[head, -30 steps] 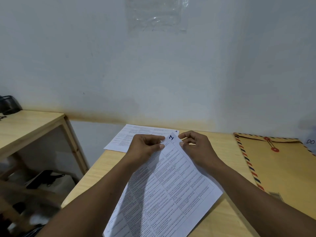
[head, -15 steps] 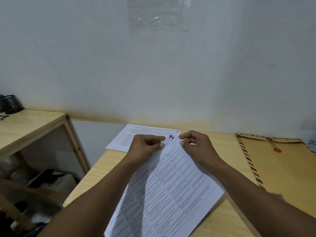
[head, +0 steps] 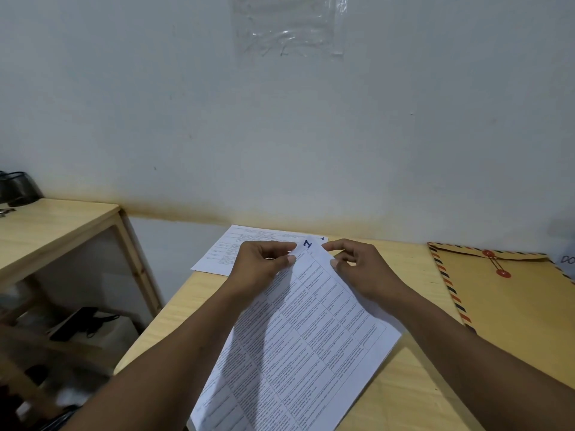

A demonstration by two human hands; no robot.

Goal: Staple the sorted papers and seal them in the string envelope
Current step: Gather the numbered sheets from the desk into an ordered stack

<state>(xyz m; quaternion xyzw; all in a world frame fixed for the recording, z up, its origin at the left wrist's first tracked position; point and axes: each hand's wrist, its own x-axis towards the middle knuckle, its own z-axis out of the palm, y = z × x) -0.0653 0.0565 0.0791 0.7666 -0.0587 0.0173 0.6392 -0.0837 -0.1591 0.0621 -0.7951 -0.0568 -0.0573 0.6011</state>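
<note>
A stack of printed papers [head: 305,337] with table text lies tilted on the wooden desk [head: 186,303], its far corner marked with a blue "1". My left hand [head: 261,269] pinches that corner from the left. My right hand [head: 361,269] pinches it from the right. A further printed sheet [head: 217,253] lies flat behind my left hand, partly hidden. The brown string envelope [head: 510,309] with a striped border and two red buttons lies flat at the right. No stapler is in view.
The white wall rises right behind the desk, with clear plastic [head: 289,23] taped high on it. A lower wooden table [head: 53,225] stands at the left, a dark object [head: 18,188] on its far edge. Dark clutter [head: 77,325] sits beneath it.
Both hands stay on the marked corner of the stack. The fingers have shifted only slightly; the papers and envelope have not moved.
</note>
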